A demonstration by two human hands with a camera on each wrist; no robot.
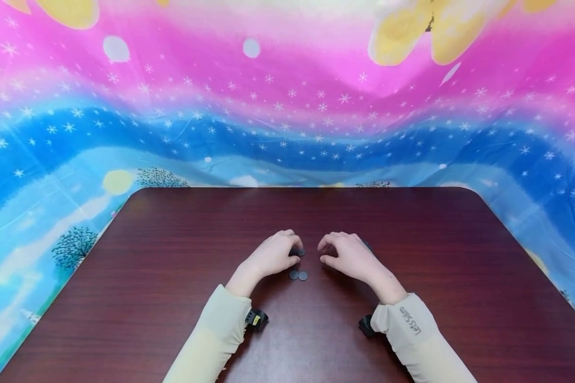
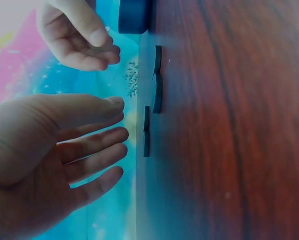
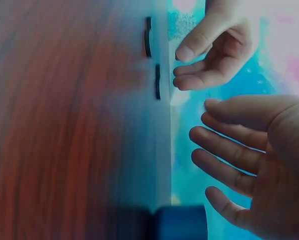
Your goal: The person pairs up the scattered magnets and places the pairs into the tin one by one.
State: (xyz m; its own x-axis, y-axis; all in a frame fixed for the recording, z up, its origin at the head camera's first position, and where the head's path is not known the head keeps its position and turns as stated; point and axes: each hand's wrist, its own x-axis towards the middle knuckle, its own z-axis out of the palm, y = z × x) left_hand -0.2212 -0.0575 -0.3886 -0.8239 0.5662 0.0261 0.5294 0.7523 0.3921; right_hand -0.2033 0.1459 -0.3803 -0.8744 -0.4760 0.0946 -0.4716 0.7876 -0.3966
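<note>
Two small dark round discs (image 1: 298,275) lie side by side on the table, in front of the gap between the hands. Another pair of dark discs (image 1: 301,252) sits farther back, partly hidden by the left hand's fingers. My left hand (image 1: 274,254) hovers beside these discs, fingers loosely bent and nothing held. To their right, my right hand (image 1: 347,255) curves inward the same way, thumb apart from the fingers and holding nothing. In the left wrist view the thin disc edges (image 2: 158,94) stand just past the left fingertips. A dark blue rounded object (image 3: 182,223) shows beyond the right hand, mostly hidden in the head view.
The dark red-brown wooden table (image 1: 139,298) has rounded far corners. Behind it hangs a pink and blue patterned cloth (image 1: 287,106). Black wrist cameras (image 1: 257,319) are worn at both light sleeves (image 1: 407,322).
</note>
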